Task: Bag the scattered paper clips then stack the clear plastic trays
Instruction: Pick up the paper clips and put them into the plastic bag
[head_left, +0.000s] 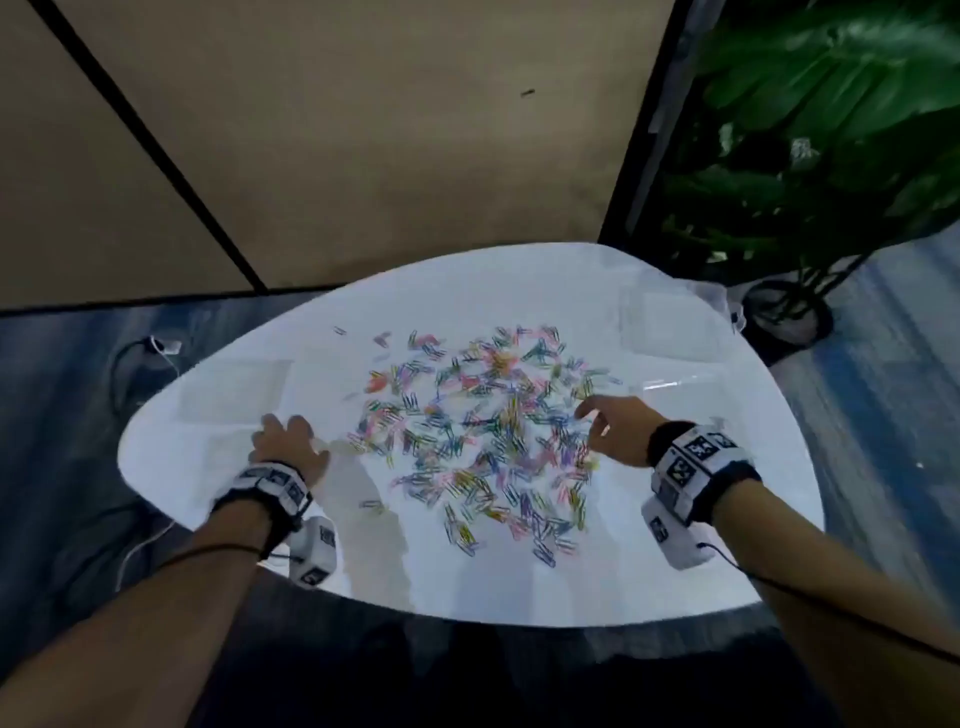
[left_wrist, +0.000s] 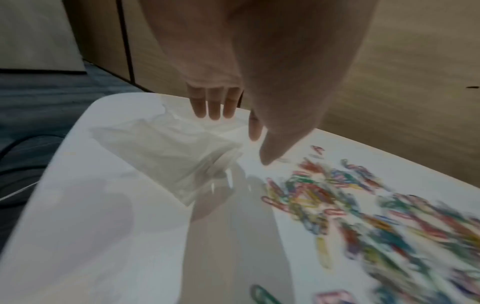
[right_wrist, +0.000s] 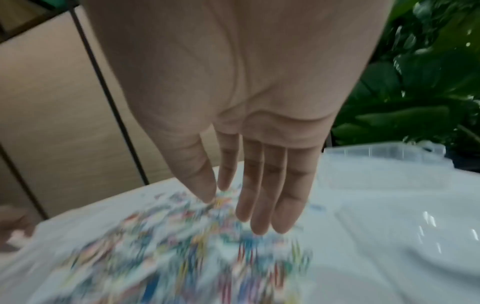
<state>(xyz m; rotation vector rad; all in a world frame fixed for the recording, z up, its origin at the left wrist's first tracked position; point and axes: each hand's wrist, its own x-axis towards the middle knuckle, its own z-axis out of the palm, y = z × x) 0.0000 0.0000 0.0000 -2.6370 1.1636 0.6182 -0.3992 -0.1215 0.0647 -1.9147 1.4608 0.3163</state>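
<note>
Paper clips: small coloured wire paper clips (head_left: 483, 431) lie strewn across the centre of the head view, on the glossy white round table (head_left: 727, 545). They are probably light, thin and slippery on the gloss, so sweeping them into a heap or pinching small bunches should work better than lifting single clips.
Bag: a crumpled clear thin plastic bag (left_wrist: 166, 152) lies flat at centre left of the left wrist view, apparently empty. It looks soft and limp, so take it by the mouth edge.
Trays: a clear rigid plastic tray (right_wrist: 384, 152) sits at upper right of the right wrist view; its contents cannot be told. It should be stiff, so grip it by the rim.
Left hand: left hand (head_left: 288, 447), fingers straight, over the bag, gripping nothing.
Right hand: right hand (head_left: 615, 431), fingers relaxed, holds nothing above the clips' right edge.
</note>
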